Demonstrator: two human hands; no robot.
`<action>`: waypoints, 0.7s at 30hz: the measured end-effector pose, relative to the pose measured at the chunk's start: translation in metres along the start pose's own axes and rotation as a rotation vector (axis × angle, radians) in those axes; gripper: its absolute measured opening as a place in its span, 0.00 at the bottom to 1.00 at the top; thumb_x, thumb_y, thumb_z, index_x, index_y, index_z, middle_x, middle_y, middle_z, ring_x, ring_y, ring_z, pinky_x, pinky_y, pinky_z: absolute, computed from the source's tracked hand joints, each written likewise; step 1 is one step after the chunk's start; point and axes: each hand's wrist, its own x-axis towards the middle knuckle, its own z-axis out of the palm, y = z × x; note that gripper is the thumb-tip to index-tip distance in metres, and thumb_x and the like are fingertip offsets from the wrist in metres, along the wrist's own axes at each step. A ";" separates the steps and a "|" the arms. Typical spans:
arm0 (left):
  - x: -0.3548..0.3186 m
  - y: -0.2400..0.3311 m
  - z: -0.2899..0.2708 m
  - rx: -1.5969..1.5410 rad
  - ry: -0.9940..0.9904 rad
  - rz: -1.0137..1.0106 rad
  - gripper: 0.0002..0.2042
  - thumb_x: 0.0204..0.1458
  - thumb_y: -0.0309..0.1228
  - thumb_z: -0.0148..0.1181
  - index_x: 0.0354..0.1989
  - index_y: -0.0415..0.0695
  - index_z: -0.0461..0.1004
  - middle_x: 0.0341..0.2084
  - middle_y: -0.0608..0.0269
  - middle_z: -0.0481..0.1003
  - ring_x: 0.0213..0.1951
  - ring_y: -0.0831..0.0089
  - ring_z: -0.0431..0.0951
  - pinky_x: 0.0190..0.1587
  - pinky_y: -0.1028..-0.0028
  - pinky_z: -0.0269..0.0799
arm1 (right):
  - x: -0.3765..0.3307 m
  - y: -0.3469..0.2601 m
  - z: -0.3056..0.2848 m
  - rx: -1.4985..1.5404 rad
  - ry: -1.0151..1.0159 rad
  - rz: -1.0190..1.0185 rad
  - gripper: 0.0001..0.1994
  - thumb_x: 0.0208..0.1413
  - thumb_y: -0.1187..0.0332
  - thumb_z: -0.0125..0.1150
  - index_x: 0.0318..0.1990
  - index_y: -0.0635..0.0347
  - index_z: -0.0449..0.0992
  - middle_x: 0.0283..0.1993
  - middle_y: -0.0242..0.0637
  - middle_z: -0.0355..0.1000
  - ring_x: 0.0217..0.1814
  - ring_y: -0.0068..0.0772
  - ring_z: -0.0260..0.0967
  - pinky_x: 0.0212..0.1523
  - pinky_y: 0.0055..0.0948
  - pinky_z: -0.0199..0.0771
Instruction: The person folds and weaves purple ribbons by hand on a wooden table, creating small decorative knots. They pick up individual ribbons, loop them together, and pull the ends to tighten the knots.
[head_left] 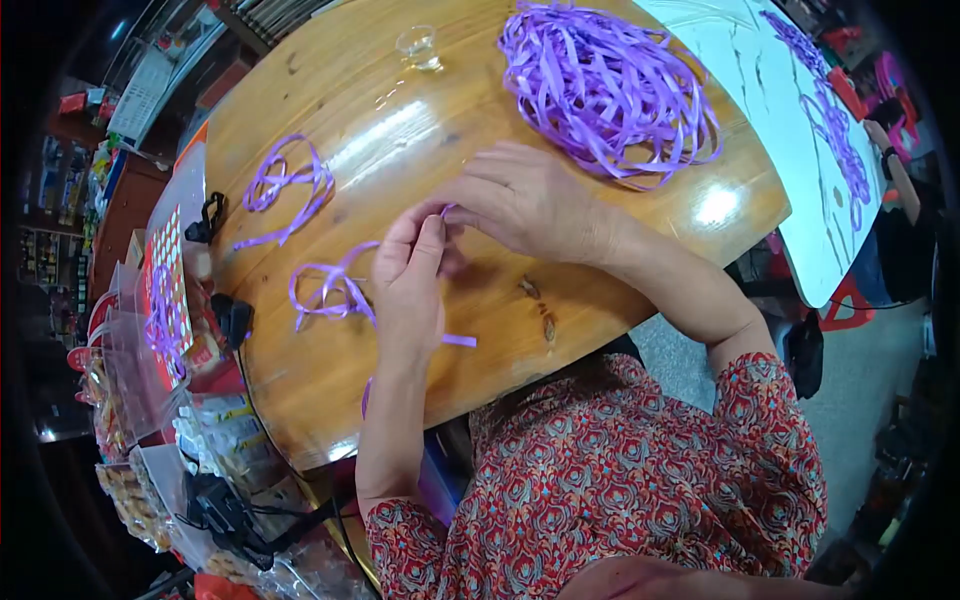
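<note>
Near the middle of the wooden table, my left hand [410,270] is closed, thumb and finger pinching a thin purple ribbon [449,209]. Against its fingertips, my right hand [530,203] is closed at the same spot of ribbon, its back turned up and its fingertips partly hidden. Purple ribbon loops [335,292] lie just left of my left wrist, and a short ribbon end [458,341] sticks out to its right. Farther left lies a separate looped ribbon [285,190]. Beyond my right hand spreads a large tangled pile of purple ribbon [610,95].
A small clear cup [420,50] stands at the far side of the wooden table [330,390]. Packaged goods [225,440] and black devices [233,318] crowd the left edge. On the right, a white marbled table [740,100] bears more ribbon; another person's hand [876,136] is beside it.
</note>
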 end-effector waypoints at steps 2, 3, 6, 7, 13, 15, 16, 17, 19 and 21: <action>0.002 0.001 0.003 0.196 0.127 0.014 0.09 0.54 0.25 0.54 0.41 0.34 0.71 0.34 0.67 0.72 0.33 0.82 0.72 0.35 0.84 0.66 | -0.001 0.004 -0.004 -0.023 -0.026 -0.015 0.10 0.41 0.69 0.63 0.34 0.58 0.75 0.27 0.33 0.68 0.30 0.35 0.67 0.31 0.32 0.67; 0.001 -0.001 -0.002 0.195 0.121 0.008 0.09 0.54 0.25 0.54 0.41 0.34 0.71 0.34 0.67 0.72 0.33 0.82 0.72 0.35 0.84 0.66 | -0.002 0.006 -0.006 -0.036 -0.054 -0.031 0.09 0.41 0.69 0.63 0.33 0.58 0.75 0.27 0.33 0.68 0.30 0.35 0.67 0.31 0.32 0.67; -0.001 0.001 -0.014 0.428 0.152 0.156 0.06 0.53 0.25 0.55 0.35 0.35 0.74 0.33 0.67 0.72 0.30 0.84 0.70 0.30 0.84 0.64 | 0.002 0.009 -0.010 -0.027 -0.032 -0.040 0.09 0.40 0.69 0.64 0.31 0.58 0.75 0.28 0.32 0.69 0.31 0.34 0.67 0.31 0.32 0.67; -0.001 0.005 -0.013 0.415 0.183 0.182 0.05 0.53 0.24 0.56 0.34 0.35 0.74 0.32 0.68 0.71 0.29 0.85 0.69 0.29 0.84 0.63 | 0.002 0.010 -0.009 -0.019 -0.034 -0.041 0.09 0.40 0.69 0.64 0.31 0.58 0.75 0.28 0.32 0.69 0.31 0.34 0.67 0.31 0.32 0.67; 0.001 0.012 -0.020 0.368 0.270 0.223 0.04 0.51 0.23 0.58 0.34 0.36 0.75 0.31 0.68 0.71 0.29 0.84 0.69 0.29 0.83 0.64 | 0.004 0.013 -0.010 0.072 -0.021 0.051 0.08 0.46 0.73 0.62 0.35 0.58 0.77 0.29 0.36 0.71 0.31 0.37 0.69 0.30 0.30 0.68; 0.001 0.015 -0.021 0.391 0.290 0.246 0.05 0.51 0.24 0.58 0.34 0.36 0.75 0.32 0.67 0.72 0.30 0.83 0.70 0.30 0.83 0.65 | 0.006 0.012 -0.014 0.116 -0.029 0.103 0.07 0.46 0.73 0.63 0.35 0.59 0.77 0.29 0.36 0.71 0.30 0.36 0.69 0.29 0.28 0.68; 0.002 0.019 -0.020 0.766 0.283 0.452 0.06 0.52 0.24 0.57 0.35 0.35 0.74 0.34 0.66 0.73 0.32 0.82 0.71 0.32 0.82 0.66 | 0.006 0.013 -0.015 0.132 -0.033 0.156 0.07 0.45 0.74 0.63 0.35 0.60 0.76 0.28 0.36 0.72 0.29 0.34 0.70 0.28 0.26 0.68; 0.003 0.020 -0.020 1.143 0.260 0.655 0.06 0.52 0.25 0.57 0.36 0.35 0.74 0.37 0.65 0.73 0.35 0.81 0.71 0.34 0.82 0.67 | 0.006 0.014 -0.013 0.120 -0.011 0.151 0.07 0.45 0.74 0.63 0.34 0.61 0.76 0.28 0.36 0.72 0.28 0.32 0.70 0.27 0.23 0.68; 0.012 0.012 -0.017 1.043 0.309 0.714 0.07 0.53 0.26 0.57 0.37 0.35 0.74 0.36 0.66 0.73 0.35 0.80 0.71 0.36 0.81 0.67 | 0.008 0.010 -0.012 0.133 -0.030 0.148 0.07 0.45 0.74 0.63 0.34 0.61 0.76 0.28 0.35 0.72 0.28 0.32 0.70 0.28 0.24 0.68; 0.011 0.003 -0.004 0.934 0.350 0.779 0.08 0.53 0.26 0.56 0.39 0.35 0.74 0.35 0.66 0.73 0.35 0.80 0.71 0.38 0.81 0.67 | 0.008 0.007 -0.012 0.134 -0.048 0.146 0.08 0.44 0.74 0.64 0.34 0.60 0.76 0.28 0.35 0.72 0.28 0.32 0.70 0.28 0.24 0.68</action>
